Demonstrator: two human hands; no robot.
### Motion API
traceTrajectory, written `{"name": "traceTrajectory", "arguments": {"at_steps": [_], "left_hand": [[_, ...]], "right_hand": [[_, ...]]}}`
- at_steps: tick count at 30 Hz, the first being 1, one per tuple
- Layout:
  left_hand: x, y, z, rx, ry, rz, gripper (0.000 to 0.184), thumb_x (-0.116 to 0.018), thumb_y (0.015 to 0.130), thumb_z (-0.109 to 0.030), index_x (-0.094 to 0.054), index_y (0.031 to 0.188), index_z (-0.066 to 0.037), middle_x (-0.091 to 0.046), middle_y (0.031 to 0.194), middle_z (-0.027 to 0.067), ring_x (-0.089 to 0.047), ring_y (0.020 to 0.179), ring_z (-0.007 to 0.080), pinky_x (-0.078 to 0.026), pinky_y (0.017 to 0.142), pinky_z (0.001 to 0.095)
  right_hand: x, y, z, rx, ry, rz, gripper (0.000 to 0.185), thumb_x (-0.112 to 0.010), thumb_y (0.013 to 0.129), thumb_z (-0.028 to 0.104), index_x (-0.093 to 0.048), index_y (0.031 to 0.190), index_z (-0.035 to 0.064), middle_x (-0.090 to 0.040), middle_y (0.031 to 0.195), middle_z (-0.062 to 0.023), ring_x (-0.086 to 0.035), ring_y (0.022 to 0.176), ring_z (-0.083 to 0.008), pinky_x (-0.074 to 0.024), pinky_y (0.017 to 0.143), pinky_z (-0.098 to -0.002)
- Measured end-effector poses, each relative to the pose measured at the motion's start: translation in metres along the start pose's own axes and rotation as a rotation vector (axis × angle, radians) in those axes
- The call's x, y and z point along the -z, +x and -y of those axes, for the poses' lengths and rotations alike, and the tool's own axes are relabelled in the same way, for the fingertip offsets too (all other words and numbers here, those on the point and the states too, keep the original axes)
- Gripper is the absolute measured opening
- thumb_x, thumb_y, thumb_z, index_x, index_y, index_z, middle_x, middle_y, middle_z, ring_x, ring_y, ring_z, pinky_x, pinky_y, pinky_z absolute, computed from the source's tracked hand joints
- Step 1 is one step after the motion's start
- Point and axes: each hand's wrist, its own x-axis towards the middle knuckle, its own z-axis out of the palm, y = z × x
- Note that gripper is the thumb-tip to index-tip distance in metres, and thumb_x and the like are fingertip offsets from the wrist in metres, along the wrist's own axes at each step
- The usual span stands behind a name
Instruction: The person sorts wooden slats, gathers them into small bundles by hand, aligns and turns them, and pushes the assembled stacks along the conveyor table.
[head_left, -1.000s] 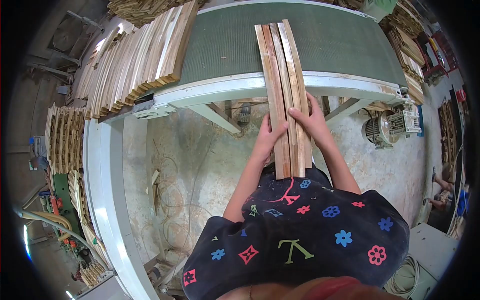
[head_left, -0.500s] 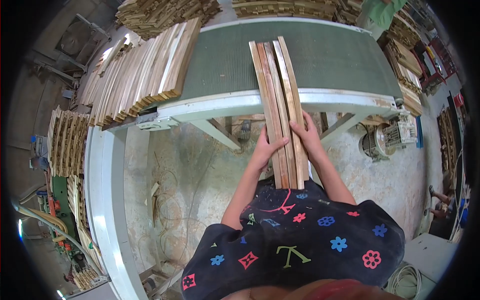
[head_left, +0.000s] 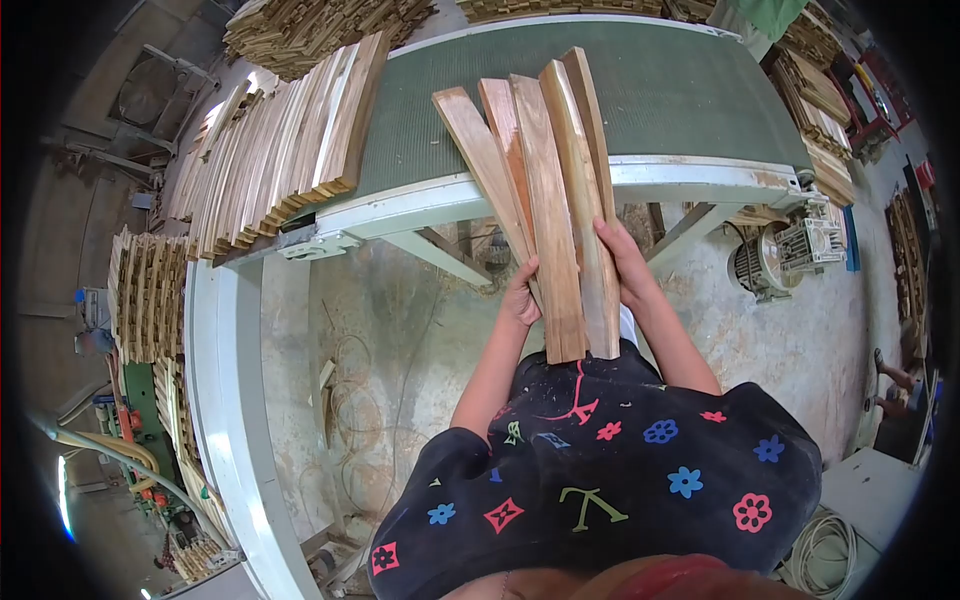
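Several long wooden slats (head_left: 548, 190) are fanned out between my two hands, their far ends spread over the green conveyor belt (head_left: 670, 110) and their near ends close to my shirt. My left hand (head_left: 522, 295) grips the bundle's left edge, with the thumb against the wood. On the right edge, my right hand (head_left: 622, 262) is closed around the outer slats, its thumb near the top face. Fingers under the wood are hidden. The slats lean apart at the far end, the leftmost one tilted most.
A row of stacked slats (head_left: 285, 150) lies at the belt's left end. The white conveyor frame (head_left: 690, 172) crosses in front of me, with a white beam (head_left: 225, 400) running down at left. A motor (head_left: 775, 260) sits below right. More wood piles (head_left: 320, 30) stand behind the belt.
The slats were upright on edge in a tight bundle; now they have fanned apart and turned to show wide faces. Both hands still hold them.
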Motion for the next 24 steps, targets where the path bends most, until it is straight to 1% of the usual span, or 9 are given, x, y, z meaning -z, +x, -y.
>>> {"name": "traceTrajectory", "arguments": {"at_steps": [5, 8, 11, 14, 17, 20, 24], "left_hand": [[0.001, 0.002, 0.004, -0.031, -0.012, -0.012, 0.064, -0.065, 0.092, -0.036, -0.047, 0.136, 0.007, -0.063, 0.122, 0.0245, -0.065, 0.111, 0.0354, -0.052, 0.099, 0.046], [-0.002, 0.002, 0.002, -0.01, -0.004, -0.009, 0.064, -0.065, 0.092, -0.036, -0.047, 0.136, 0.007, -0.063, 0.123, 0.0252, -0.064, 0.112, 0.0357, -0.053, 0.099, 0.0455], [-0.002, 0.001, 0.001, 0.014, -0.006, -0.034, 0.063, -0.065, 0.092, -0.034, -0.046, 0.137, 0.006, -0.062, 0.125, 0.0251, -0.065, 0.112, 0.0356, -0.053, 0.099, 0.0447], [-0.012, -0.001, -0.004, 0.032, 0.053, -0.142, 0.064, -0.072, 0.089, -0.023, -0.043, 0.139, 0.003, -0.06, 0.128, 0.0173, -0.062, 0.118, 0.0294, -0.051, 0.101, 0.0434], [-0.054, -0.003, -0.014, -0.061, 0.368, -0.203, 0.066, -0.075, 0.086, -0.019, -0.042, 0.139, 0.002, -0.059, 0.129, 0.0136, -0.059, 0.119, 0.0242, -0.05, 0.101, 0.039], [-0.062, -0.001, -0.024, -0.003, 0.575, -0.195, 0.065, -0.076, 0.085, -0.02, -0.045, 0.137, 0.003, -0.058, 0.128, 0.0117, -0.058, 0.118, 0.022, -0.048, 0.1, 0.0356], [-0.064, 0.003, -0.021, -0.046, 0.693, -0.179, 0.071, -0.079, 0.082, -0.017, -0.041, 0.139, 0.003, -0.057, 0.129, 0.0139, -0.058, 0.117, 0.0224, -0.046, 0.101, 0.0357]], "right_hand": [[0.003, 0.003, 0.0, 0.004, 0.008, 0.019, 0.048, -0.062, 0.098, 0.03, -0.044, 0.136, 0.006, -0.06, 0.109, -0.0088, -0.065, 0.088, -0.0163, -0.0588, 0.061, -0.0308], [0.001, 0.002, 0.003, -0.014, 0.006, 0.01, 0.048, -0.063, 0.097, 0.029, -0.045, 0.136, 0.0058, -0.06, 0.109, -0.0087, -0.065, 0.088, -0.0161, -0.0582, 0.059, -0.0305], [0.002, 0.002, 0.004, -0.024, -0.011, -0.005, 0.048, -0.064, 0.097, 0.028, -0.046, 0.135, 0.0052, -0.061, 0.111, -0.0092, -0.065, 0.093, -0.0171, -0.0583, 0.068, -0.0317], [0.003, 0.006, -0.003, 0.054, -0.005, -0.03, 0.051, -0.068, 0.094, 0.027, -0.047, 0.135, 0.0047, -0.061, 0.115, -0.0104, -0.064, 0.098, -0.0183, -0.0557, 0.08, -0.0324], [0.005, 0.007, -0.001, 0.05, -0.058, -0.04, 0.053, -0.07, 0.093, 0.025, -0.046, 0.136, 0.0042, -0.061, 0.117, -0.0121, -0.063, 0.103, -0.0189, -0.0526, 0.087, -0.0323], [0.003, 0.006, 0.002, 0.044, -0.115, -0.066, 0.056, -0.071, 0.092, 0.025, -0.045, 0.138, 0.0039, -0.061, 0.117, -0.0129, -0.062, 0.103, -0.0185, -0.0523, 0.088, -0.0321], [0.004, 0.009, 0.002, 0.051, -0.139, -0.058, 0.06, -0.07, 0.093, 0.025, -0.041, 0.141, 0.004, -0.062, 0.118, -0.0142, -0.062, 0.104, -0.0185, -0.0502, 0.091, -0.0329]]}}
